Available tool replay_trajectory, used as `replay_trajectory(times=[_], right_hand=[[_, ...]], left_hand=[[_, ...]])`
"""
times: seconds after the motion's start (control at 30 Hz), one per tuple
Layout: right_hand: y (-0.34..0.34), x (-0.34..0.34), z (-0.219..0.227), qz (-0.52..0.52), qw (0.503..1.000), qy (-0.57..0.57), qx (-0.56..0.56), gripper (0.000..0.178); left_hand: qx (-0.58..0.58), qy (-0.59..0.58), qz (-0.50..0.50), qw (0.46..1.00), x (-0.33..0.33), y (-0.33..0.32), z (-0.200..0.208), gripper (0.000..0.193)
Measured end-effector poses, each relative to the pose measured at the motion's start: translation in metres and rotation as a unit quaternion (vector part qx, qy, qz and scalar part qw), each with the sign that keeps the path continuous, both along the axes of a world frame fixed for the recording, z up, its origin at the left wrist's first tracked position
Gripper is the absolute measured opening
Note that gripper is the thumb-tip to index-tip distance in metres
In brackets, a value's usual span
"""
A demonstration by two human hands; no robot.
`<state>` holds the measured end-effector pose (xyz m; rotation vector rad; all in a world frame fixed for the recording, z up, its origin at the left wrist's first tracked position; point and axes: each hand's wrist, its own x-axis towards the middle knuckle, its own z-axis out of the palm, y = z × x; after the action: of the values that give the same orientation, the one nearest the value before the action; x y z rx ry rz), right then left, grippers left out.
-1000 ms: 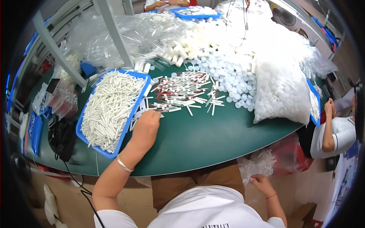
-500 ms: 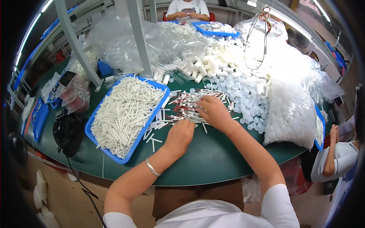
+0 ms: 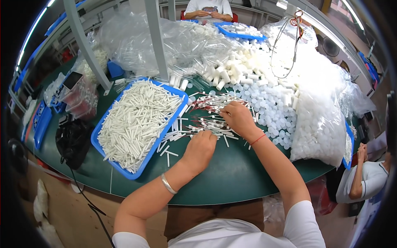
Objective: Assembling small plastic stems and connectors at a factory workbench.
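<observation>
Right hand (image 3: 239, 117) at sticks (image 3: 211, 124) on green table (image 3: 240, 175) (grey posts (image 3: 156, 41) beyond).

Left forearm (image 3: 152, 196) angled inward, left hand (image 3: 200, 149) curled, back upward, right forearm (image 3: 276, 163) angled inward, right hand (image 3: 239, 117) farther forward, fingers (image 3: 226, 110) bent.

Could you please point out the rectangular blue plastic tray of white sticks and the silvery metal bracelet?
Blue tray (image 3: 132, 176), head view: near corner rim.
Silvery bracelet (image 3: 167, 184), head view: middle of band.
</observation>
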<state>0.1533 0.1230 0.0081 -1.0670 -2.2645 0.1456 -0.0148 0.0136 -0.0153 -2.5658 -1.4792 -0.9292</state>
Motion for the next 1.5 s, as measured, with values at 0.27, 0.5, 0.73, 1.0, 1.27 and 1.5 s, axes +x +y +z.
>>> replay_trajectory(times=[0.27, 0.5, 0.73, 1.0, 1.27, 1.5], right_hand=[[-0.008, 0.017, 0.002, -0.048, 0.997, 0.012, -0.063, 0.014], [-0.013, 0.032, 0.008, -0.079, 0.972, 0.124, -0.181, 0.014], [-0.056, 0.03, 0.035, 0.051, 0.778, 0.405, -0.477, 0.019], [-0.067, 0.024, 0.025, 0.086, 0.757, 0.433, -0.481, 0.013], [-0.072, 0.02, 0.022, 0.095, 0.755, 0.432, -0.484, 0.011], [-0.072, 0.023, 0.018, 0.085, 0.771, 0.41, -0.48, 0.011]], left_hand=[[-0.019, -0.036, 0.019, 0.999, 0.003, 0.004, -0.002, 0.014], [-0.009, -0.153, -0.02, 0.988, 0.0, 0.006, 0.004, 0.018], [-0.252, -0.382, -0.025, 0.889, 0.003, 0.0, 0.014, 0.018], [-0.328, -0.465, -0.048, 0.821, 0.003, 0.0, 0.016, 0.019], [-0.349, -0.464, -0.054, 0.812, 0.0, 0.0, 0.013, 0.021], [-0.363, -0.462, -0.057, 0.807, 0.001, -0.001, 0.016, 0.02]])
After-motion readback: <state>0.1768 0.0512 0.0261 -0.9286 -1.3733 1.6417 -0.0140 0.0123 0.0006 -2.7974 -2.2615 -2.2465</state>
